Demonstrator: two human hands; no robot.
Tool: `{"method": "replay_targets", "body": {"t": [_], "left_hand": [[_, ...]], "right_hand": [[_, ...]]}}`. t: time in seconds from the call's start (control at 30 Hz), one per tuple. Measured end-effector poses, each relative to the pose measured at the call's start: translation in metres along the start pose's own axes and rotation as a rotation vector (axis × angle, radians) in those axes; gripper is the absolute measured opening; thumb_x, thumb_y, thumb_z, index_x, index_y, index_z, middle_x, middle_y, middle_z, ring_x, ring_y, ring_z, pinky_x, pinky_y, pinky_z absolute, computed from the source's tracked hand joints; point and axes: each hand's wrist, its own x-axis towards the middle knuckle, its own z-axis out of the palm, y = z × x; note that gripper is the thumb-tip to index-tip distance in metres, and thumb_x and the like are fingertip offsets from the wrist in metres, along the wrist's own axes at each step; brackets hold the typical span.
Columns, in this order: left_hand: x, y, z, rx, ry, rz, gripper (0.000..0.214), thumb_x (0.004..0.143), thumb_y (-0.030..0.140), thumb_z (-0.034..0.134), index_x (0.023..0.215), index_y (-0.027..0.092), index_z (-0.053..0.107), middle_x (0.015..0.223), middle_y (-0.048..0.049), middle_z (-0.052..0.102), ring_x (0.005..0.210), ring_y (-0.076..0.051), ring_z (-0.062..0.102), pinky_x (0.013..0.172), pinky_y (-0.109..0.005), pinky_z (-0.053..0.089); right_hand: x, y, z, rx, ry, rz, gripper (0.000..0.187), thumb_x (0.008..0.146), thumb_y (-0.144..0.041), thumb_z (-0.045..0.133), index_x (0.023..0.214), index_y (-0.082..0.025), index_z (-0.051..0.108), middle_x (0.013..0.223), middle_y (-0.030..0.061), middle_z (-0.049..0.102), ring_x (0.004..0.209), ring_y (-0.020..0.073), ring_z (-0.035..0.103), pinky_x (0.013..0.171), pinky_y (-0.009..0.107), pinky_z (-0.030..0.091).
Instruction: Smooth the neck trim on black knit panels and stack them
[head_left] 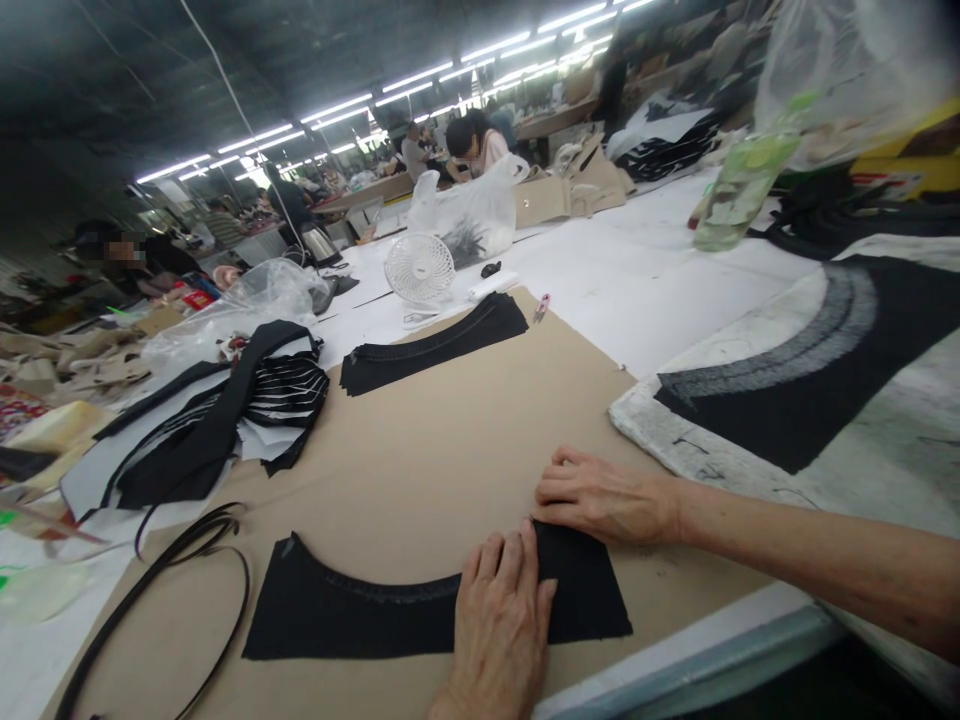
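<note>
A black fabric piece [360,620] with a concave curved upper edge lies on the brown board in front of me. Along that curve runs a narrow, greyish folded strip. My left hand [499,620] rests flat on the piece, right of its middle, fingers stretched toward the curved edge. At the curve's upper right end, my right hand [600,495] has its fingers curled and closed on the fabric edge; the fingertips partly hide it. Farther back on the board lies a stack of similar black pieces [435,345]. Another black piece [825,370], its curve smeared whitish, lies on a stained slab at right.
A coil of black strip [169,570] and a pile of black and white pieces [217,420] lie left. Behind the board [450,450] are a white fan [420,268], small pink snips [541,307] and a greenish bottle [746,185]. People work in the background.
</note>
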Motion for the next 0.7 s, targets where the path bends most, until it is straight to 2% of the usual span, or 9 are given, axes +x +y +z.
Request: {"method": "replay_targets", "body": {"t": [0.37, 0.53, 0.6, 0.7], "left_hand": [[0.004, 0.002, -0.002, -0.011, 0.020, -0.040, 0.040, 0.090, 0.026, 0.053, 0.130, 0.023, 0.050, 0.104, -0.0022, 0.064, 0.097, -0.020, 0.055, 0.090, -0.040, 0.038], [0.010, 0.002, -0.003, 0.060, 0.036, 0.034, 0.038, 0.091, 0.026, 0.051, 0.129, 0.019, 0.051, 0.100, -0.0020, 0.065, 0.097, -0.020, 0.055, 0.091, -0.040, 0.037], [0.012, 0.002, -0.004, 0.063, 0.040, 0.045, 0.036, 0.091, 0.023, 0.051, 0.126, 0.017, 0.052, 0.098, -0.0023, 0.065, 0.096, -0.020, 0.055, 0.090, -0.041, 0.038], [0.012, 0.001, -0.006, -0.018, 0.016, -0.012, 0.035, 0.090, 0.020, 0.049, 0.125, 0.020, 0.053, 0.103, -0.0037, 0.063, 0.097, -0.020, 0.055, 0.090, -0.041, 0.039]], "right_hand": [[-0.005, -0.002, 0.004, -0.064, 0.021, -0.047, 0.026, 0.098, -0.016, 0.035, 0.113, -0.014, 0.057, 0.089, 0.0052, 0.061, 0.086, 0.0171, 0.052, 0.086, 0.037, 0.032], [-0.007, -0.004, 0.003, -0.076, 0.030, -0.046, 0.027, 0.097, -0.016, 0.035, 0.115, -0.014, 0.056, 0.089, 0.0061, 0.061, 0.086, 0.0175, 0.052, 0.088, 0.038, 0.031], [-0.007, -0.004, 0.002, -0.041, 0.029, -0.003, 0.028, 0.096, -0.015, 0.036, 0.116, -0.016, 0.056, 0.090, 0.0054, 0.061, 0.086, 0.0172, 0.051, 0.087, 0.038, 0.031], [-0.008, -0.004, -0.001, 0.035, 0.024, 0.116, 0.031, 0.093, -0.015, 0.041, 0.122, -0.019, 0.052, 0.094, 0.0048, 0.061, 0.088, 0.0179, 0.051, 0.086, 0.036, 0.032]]}}
